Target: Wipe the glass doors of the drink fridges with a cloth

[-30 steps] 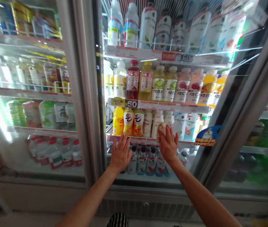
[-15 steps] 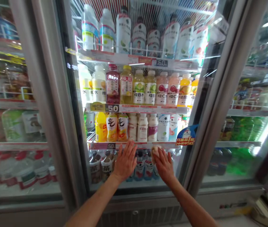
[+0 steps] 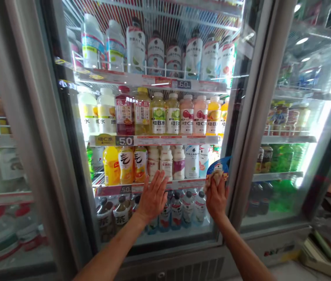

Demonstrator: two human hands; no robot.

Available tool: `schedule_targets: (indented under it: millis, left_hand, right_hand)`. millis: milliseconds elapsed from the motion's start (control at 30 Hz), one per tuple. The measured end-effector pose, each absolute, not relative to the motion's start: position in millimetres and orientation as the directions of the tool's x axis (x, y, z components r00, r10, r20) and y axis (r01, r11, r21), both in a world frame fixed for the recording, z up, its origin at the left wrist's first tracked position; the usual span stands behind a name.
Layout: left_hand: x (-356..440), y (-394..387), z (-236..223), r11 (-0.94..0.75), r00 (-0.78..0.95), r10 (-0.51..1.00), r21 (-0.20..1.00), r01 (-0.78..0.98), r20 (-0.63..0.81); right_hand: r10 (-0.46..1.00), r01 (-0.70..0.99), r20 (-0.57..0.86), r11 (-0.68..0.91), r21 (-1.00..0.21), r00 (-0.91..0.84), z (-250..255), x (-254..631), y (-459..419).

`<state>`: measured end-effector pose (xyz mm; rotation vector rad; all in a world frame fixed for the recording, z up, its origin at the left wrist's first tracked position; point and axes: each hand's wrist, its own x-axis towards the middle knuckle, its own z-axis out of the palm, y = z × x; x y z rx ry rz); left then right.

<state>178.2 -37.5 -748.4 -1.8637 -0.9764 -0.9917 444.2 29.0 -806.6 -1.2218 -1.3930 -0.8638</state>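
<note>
At the cooler's glass door [image 3: 187, 237], we grip a pale, crumpled cloth [image 3: 213, 180] in our right hand [image 3: 218, 198], partly covering the blue sticker [image 3: 226, 163] toward the right edge. Our left hand [image 3: 153, 198] is open and flat, fingers up, to the cloth's left, nearer than the white bottles [image 3: 166, 158] on the far side.
</note>
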Motion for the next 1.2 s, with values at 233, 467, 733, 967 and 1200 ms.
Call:
schedule_targets:
  millis: [233, 467, 733, 967, 1200]
  left_hand:
    - [177, -22, -713, -0.375, 0.342, 0.186, -0.255, 0.891, 0.921]
    - [138, -17, -679, -0.281, 0.275, 0.115, -0.234, 0.931, 0.955]
    - [96, -21, -662, -0.199, 0.198, 0.125, -0.171, 0.965, 0.972]
    - [46, -29, -668, -0.129, 0.141, 0.143, -0.123, 0.984, 0.98]
    - [1, -45, -666, -0.044, 0.126, 0.151, -0.121, 0.992, 0.98]
  right_hand:
    - [0.007, 0.954, 0.981, 0.23, -0.191, 0.194, -710, 432, 45]
    - [0.038, 0.948, 0.991, 0.29, -0.134, 0.128, -689, 432, 49]
    - [0.007, 0.831, 0.93, 0.451, 0.325, -0.367, -673, 349, 32]
    - [-0.008, 0.899, 0.999, 0.437, -0.037, 0.045, -642, 303, 27]
    - [-0.043, 0.756, 0.895, 0.517, 0.401, -0.445, -647, 231, 8]
